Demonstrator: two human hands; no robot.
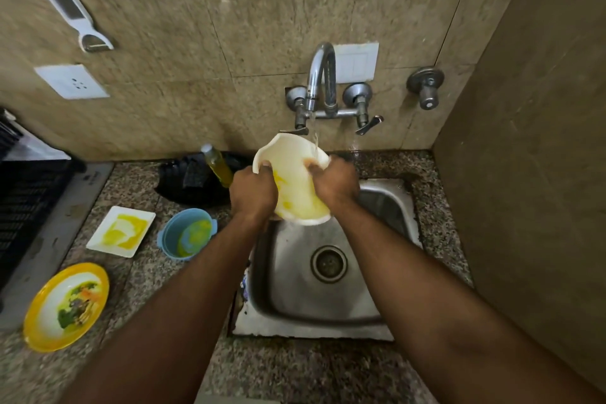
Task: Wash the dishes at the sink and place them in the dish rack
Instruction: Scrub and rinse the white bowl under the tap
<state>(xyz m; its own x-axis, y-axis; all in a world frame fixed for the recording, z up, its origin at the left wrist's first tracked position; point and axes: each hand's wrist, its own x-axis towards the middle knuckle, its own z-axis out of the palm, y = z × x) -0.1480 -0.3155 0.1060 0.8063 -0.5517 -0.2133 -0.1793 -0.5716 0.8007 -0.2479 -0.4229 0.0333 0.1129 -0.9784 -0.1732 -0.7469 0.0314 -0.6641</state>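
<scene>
I hold a cream square plate (295, 180) with yellow smears tilted over the steel sink (295, 305). My left hand (253, 191) grips its left edge and my right hand (334, 185) grips its right edge. Water runs from the wall tap (319, 75) onto the plate's upper right corner. On the counter to the left lie a white square dish (120, 230) with yellow residue, a blue bowl (187, 233) smeared yellow inside, and a yellow-rimmed round plate (65, 307) with food scraps. The black dish rack (23, 207) stands at the far left.
A bottle of yellow liquid (218, 166) and a dark scrubber sit on a black holder (187, 184) behind the blue bowl. A peeler (65, 3) hangs on the tiled wall. A side wall (541, 174) closes in the sink's right. A second valve (426, 87) juts out right of the tap.
</scene>
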